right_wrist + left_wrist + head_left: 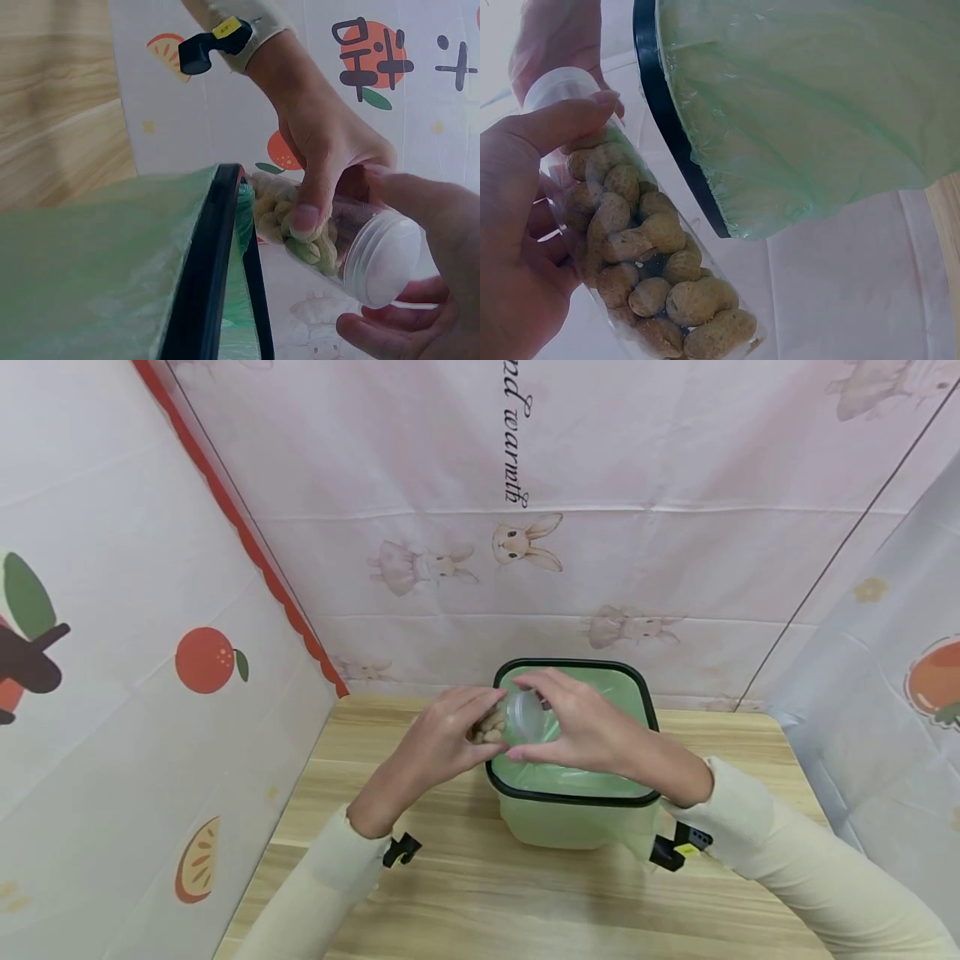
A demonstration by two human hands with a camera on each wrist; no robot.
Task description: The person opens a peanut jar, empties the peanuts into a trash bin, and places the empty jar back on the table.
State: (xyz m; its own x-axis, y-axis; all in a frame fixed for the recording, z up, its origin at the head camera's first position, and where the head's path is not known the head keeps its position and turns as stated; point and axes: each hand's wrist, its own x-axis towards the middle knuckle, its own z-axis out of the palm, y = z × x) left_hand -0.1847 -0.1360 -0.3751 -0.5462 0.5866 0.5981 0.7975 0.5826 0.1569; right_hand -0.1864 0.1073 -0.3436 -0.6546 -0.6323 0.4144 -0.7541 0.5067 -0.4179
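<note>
A clear plastic jar [652, 247] full of unshelled peanuts [701, 300] is tilted over the left side of a green bin [555, 822]. My left hand [450, 731] grips the jar round its body, its thumb lying along the wall near the neck in the left wrist view. A whitish screw lid [386, 259] covers the jar's end. Around that lid my right hand [585, 718] is spread, thumb and fingers apart; in the right wrist view the fingertips lie close by the lid, and whether they touch it I cannot tell.
The bin has a black rim [577, 799] and a thin green plastic liner [600, 781]. It stands on a wood-grain table [450, 877]. Printed cloth walls [450, 468] close in the table at the back and both sides. Both wrists carry small black camera mounts [402, 850].
</note>
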